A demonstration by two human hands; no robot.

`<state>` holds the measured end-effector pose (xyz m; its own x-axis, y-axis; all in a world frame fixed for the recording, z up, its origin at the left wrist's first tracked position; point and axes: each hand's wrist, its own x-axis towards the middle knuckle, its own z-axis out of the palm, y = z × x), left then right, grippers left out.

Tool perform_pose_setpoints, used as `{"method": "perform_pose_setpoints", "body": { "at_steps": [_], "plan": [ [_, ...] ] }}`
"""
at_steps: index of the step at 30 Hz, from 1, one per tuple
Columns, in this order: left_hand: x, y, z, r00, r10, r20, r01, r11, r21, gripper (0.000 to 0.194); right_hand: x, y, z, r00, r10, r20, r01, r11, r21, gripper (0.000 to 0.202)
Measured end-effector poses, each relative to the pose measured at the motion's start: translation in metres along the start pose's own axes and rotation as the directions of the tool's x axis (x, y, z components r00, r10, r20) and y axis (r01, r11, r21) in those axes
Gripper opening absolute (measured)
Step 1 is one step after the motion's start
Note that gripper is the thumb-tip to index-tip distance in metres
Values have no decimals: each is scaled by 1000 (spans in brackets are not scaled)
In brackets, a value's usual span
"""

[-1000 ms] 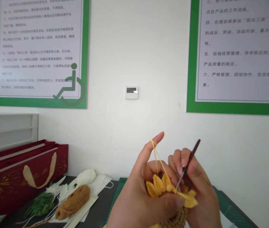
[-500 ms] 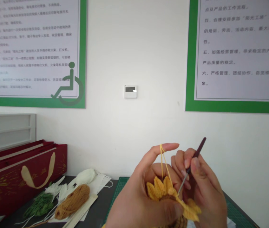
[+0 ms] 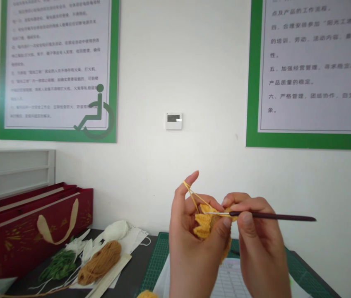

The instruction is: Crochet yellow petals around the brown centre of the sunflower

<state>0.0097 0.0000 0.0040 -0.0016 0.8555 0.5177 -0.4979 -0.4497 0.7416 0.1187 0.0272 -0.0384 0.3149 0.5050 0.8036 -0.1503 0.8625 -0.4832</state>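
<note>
My left hand (image 3: pixel 195 244) pinches a yellow crocheted piece (image 3: pixel 203 225) with pointed petals, and yellow yarn (image 3: pixel 191 191) loops round its raised index finger. In my right hand (image 3: pixel 260 236) is a crochet hook (image 3: pixel 275 216) with a dark handle, lying nearly level, its metal shaft pointing left across the top of the piece. The fingertips of both hands are close together at the piece. The hook's tip is at the yellow stitches; its exact stitch cannot be made out.
A green cutting mat (image 3: pixel 157 258) and a printed sheet (image 3: pixel 229 277) lie below the hands. Part of a yellow ball (image 3: pixel 147 294) shows at the bottom edge. To the left are brown yarn (image 3: pixel 100 263), green yarn (image 3: pixel 58 265), white yarn (image 3: pixel 116 230) and red gift bags (image 3: pixel 43 223).
The hook has turned from steeply slanted to nearly level. My left hand has turned more upright, bringing the yellow piece up and left. The view has shifted slightly left.
</note>
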Motion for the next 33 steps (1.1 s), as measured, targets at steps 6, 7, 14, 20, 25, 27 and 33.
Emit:
{"method": "perform_pose_setpoints", "body": {
  "at_steps": [6,7,14,20,25,27,33],
  "plan": [
    [0,-7,2,995,17,94,-11,998,-62,61,0,7,4,991,22,-135,-13,998,68,15],
    [2,-7,-2,989,23,144,-13,998,-66,53,2,5,2,991,48,-124,-36,994,100,17],
    [20,-7,-35,890,56,452,-156,970,186,31,19,-8,-28,890,220,400,-264,963,57,30],
    [19,1,-47,821,112,560,-452,727,516,49,24,-11,-41,792,352,499,-222,927,-303,27],
    [16,0,-41,847,92,524,-406,749,524,68,24,-16,-39,883,288,371,-201,946,-256,29],
    [17,-2,-38,864,55,501,-328,817,475,63,24,-16,-39,880,288,379,-212,950,-229,28],
    [23,-7,-38,876,-55,480,-59,974,220,46,23,-4,-39,894,199,401,-171,980,-106,27]
  ]
}}
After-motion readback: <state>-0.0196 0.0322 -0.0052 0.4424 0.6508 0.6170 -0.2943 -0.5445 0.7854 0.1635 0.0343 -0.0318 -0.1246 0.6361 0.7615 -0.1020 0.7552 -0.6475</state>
